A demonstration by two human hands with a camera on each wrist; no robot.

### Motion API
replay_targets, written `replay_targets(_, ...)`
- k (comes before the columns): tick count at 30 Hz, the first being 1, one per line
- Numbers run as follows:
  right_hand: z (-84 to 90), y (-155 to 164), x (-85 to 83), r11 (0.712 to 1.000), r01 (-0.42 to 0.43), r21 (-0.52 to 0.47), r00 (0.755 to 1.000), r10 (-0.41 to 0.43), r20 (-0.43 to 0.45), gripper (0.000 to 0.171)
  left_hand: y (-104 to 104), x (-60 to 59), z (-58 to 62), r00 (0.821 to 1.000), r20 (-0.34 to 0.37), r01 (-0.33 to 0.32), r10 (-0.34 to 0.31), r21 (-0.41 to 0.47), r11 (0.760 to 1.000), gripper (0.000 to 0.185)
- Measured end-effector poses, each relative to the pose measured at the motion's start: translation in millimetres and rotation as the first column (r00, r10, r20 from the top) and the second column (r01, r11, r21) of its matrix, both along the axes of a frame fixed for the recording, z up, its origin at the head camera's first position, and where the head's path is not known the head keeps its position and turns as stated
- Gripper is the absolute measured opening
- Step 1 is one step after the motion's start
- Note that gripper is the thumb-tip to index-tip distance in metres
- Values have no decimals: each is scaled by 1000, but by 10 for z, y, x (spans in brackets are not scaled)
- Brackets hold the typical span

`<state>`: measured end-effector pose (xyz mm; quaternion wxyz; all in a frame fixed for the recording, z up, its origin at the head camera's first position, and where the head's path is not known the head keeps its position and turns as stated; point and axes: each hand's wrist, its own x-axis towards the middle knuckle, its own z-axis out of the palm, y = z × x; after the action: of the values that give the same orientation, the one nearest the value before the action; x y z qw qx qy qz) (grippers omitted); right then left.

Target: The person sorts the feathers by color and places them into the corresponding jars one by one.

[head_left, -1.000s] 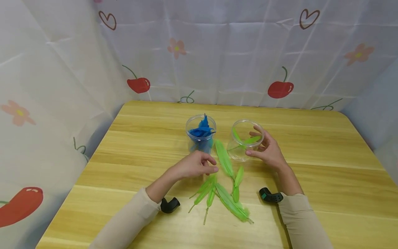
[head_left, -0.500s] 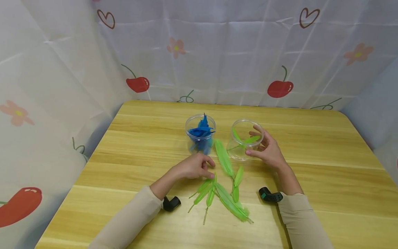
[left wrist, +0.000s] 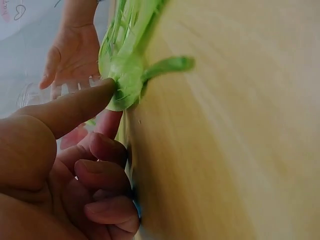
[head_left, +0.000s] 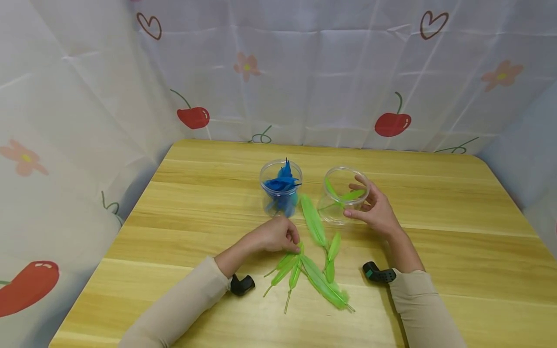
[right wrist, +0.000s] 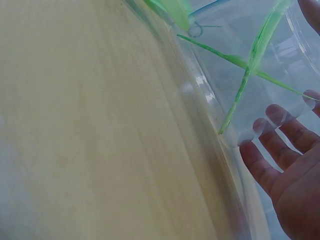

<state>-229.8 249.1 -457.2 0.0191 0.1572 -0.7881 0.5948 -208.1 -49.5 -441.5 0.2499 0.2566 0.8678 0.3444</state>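
My left hand (head_left: 276,235) pinches the tip of a green feather (left wrist: 127,75) between thumb and index finger, with the other fingers curled. That feather is in a bunch of several green feathers (head_left: 295,273) lying on the table. My right hand (head_left: 379,212) holds the side of a clear plastic jar (head_left: 335,215), thumb on the near side and fingers behind it. The jar stands upright with a few green feathers (right wrist: 260,45) crossed inside, and the fingers show through its wall in the right wrist view.
Left of the held jar stands another clear jar (head_left: 280,193) filled with blue feathers (head_left: 283,182). Between and in front of the jars lie a long green feather (head_left: 314,222) and smaller ones (head_left: 333,249). A patterned curtain (head_left: 304,87) rises behind the wooden table (head_left: 209,183).
My left hand has moved down and slightly toward me from above the feathers, and its thumb and index finger have closed on a feather tip. The right hand and jar have stayed still.
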Motion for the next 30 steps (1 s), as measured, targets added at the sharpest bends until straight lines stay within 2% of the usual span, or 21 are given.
replay_targets(5, -20, 13, -4, 1000, -3, -13, 1000, 3, -9, 89, 1, 21, 24, 1000, -13, 13, -13, -25, 1000, 12)
replay_targets(13, -32, 16, -10, 1000, -11, -29, 1000, 11, -11, 88, -56, 4, 43, 1000, -8, 1, -1, 6, 1000, 12)
replay_targets(20, -26, 13, -8, 999, -12, -30, 1000, 11, -6, 88, -82, 27, 213, 999, -21, -42, 44, 58, 997, 9)
replay_targets(25, -33, 14, -17, 999, -14, -33, 1000, 14, -9, 87, -106, 61, 328, 998, 11, -65, 64, 140, 988, 10)
replay_targets(30, -36, 11, -22, 999, -16, -35, 1000, 16, -9, 88, -127, 109, 452, 995, 66, -83, 69, 249, 965, 9)
